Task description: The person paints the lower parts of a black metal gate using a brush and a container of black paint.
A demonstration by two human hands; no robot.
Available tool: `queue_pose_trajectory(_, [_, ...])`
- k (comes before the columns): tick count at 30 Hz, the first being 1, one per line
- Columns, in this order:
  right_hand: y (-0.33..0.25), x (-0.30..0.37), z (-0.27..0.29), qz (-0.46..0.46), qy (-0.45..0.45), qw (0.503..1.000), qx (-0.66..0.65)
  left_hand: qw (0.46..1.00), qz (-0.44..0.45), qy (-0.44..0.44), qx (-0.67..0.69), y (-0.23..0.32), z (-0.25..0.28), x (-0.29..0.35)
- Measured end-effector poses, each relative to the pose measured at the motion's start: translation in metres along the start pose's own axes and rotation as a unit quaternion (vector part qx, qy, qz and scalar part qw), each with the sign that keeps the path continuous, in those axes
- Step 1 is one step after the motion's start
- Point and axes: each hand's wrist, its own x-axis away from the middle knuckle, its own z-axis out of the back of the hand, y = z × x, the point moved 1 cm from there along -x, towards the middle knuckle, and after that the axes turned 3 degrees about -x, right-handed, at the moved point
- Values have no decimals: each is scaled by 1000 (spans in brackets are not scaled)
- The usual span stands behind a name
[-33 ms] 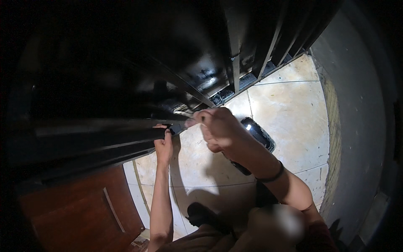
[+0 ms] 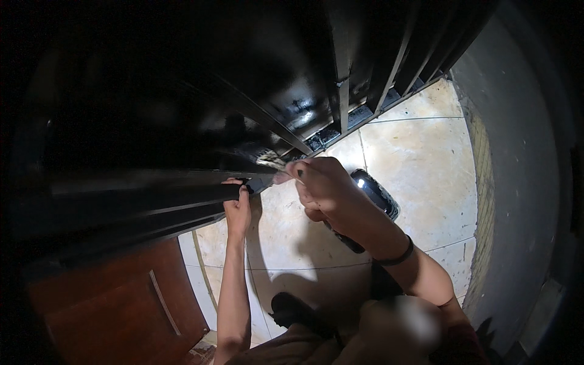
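A black metal gate (image 2: 201, 191) with upright bars fills the far and left side. My left hand (image 2: 237, 210) is wrapped round the end of its edge bar, thumb on the near side. My right hand (image 2: 319, 185) is closed round a paintbrush (image 2: 271, 160), whose pale head is streaked with black and lies close to the gate's glossy panel. Most of the brush's handle is hidden in the fist. Behind my right forearm, partly covered by it, a black tray (image 2: 380, 198) with a shiny dark surface rests on the floor.
Pale floor tiles (image 2: 420, 164) run under the gate. On the right rises a grey wall (image 2: 523, 182). A reddish-brown wooden panel (image 2: 121, 298) with a thin pale strip stands at the lower left. One dark shoe (image 2: 292, 307) shows close to me.
My right hand and the paintbrush have shifted slightly right, and more of the brush's pale head shows. My left hand stays on the gate.
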Motion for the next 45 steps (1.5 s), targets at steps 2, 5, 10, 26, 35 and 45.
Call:
queue_pose_trajectory(2, [-9,7,-2,-211,58,972,-90,1000,2,3,-14,0,-1,1])
queue_pose_trajectory(5, [40,11,12,-20,14,990,141,1000,-12,-4,18,-3,-12,-4])
queue_pose_trajectory(10, [-45,-8,-25,-300,97,938,-141,999,-19,-1,46,-13,2,0])
queue_pose_trajectory(26, [50,-27,-27,-412,207,879,122,998,-64,6,0,-12,-3,-3])
queue_pose_trajectory(35, [41,-5,-34,-359,200,873,262,999,-46,20,20,-21,2,-5])
queue_pose_trajectory(45, [-13,-18,-42,-355,190,912,81,990,-125,45,52,-33,0,-2])
